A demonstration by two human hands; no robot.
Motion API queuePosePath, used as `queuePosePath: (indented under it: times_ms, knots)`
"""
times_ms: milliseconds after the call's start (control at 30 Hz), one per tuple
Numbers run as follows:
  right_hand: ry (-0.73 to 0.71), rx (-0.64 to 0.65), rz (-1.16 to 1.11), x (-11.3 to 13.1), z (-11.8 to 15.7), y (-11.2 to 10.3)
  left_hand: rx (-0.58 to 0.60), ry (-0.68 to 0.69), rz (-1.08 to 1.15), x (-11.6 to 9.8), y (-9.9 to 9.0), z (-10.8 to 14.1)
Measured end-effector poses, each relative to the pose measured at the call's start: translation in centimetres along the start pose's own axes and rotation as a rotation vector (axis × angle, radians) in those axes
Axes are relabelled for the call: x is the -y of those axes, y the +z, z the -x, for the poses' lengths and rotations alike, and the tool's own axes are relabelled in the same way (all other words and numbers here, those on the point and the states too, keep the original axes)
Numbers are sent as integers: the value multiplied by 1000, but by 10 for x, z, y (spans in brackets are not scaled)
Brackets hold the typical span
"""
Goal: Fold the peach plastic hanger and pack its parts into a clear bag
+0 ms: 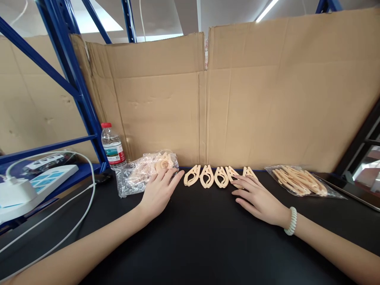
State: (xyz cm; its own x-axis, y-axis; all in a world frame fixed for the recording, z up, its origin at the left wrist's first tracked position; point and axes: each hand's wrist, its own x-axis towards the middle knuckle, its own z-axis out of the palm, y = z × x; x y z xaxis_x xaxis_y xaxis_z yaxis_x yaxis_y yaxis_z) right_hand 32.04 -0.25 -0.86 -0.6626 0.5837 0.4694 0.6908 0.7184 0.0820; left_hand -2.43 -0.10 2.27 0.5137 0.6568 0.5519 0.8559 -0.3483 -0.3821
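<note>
Beige folded plastic pieces stand in a row on the black table (190,237); among them are a left one (192,175), one beside it (207,177) and another (221,177). My right hand (258,198), fingers spread, lies over the right part of the row and partly covers the pieces there. My left hand (158,193) is spread at the front edge of a clear bag (130,180) with similar beige pieces inside. Neither hand has anything in its grasp.
A water bottle (113,146) with a red cap stands behind the bag. At the right lie another bag of beige pieces (299,181) and a dark flat device (353,190). A power strip (50,180) and white cables are at the left. Cardboard (267,99) walls the back.
</note>
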Motion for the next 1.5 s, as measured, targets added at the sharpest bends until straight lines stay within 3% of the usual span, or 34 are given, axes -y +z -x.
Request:
queuePosePath:
  times_ms: [133, 333, 433, 633, 767, 833, 900, 1000, 1067, 1167, 1333, 1500]
  knots:
    - [-20, -18, 10, 1, 0, -1, -64, 189, 85, -11, -8, 2]
    - [-12, -97, 7, 4, -1, -4, -249, 777, 414, -50, -39, 8]
    - [12, -138, -26, 5, -1, -5, -296, 873, 563, -65, -53, 14]
    - [87, -201, -167, 11, -2, -8, -258, 832, 738, -59, -49, 18]
    - [103, -144, -325, 20, -2, -9, -178, 821, 923, -49, -40, 23]
    - [117, -92, -391, 24, -2, -8, -145, 699, 995, -46, -38, 25]
    - [121, -30, -436, 28, -2, -7, -105, 488, 993, -46, -37, 25]
    - [97, 76, -464, 32, -2, -6, 36, 214, 836, -49, -35, 24]
    - [98, 100, -469, 32, -2, -5, 149, 129, 722, -53, -32, 24]
    - [136, 40, -463, 31, -2, -5, 259, 143, 645, -58, -29, 27]
    - [163, -54, -449, 30, -3, -5, 375, 301, 673, -57, -30, 28]
    - [62, 64, -417, 36, -2, -8, 412, 362, 706, -53, -29, 26]
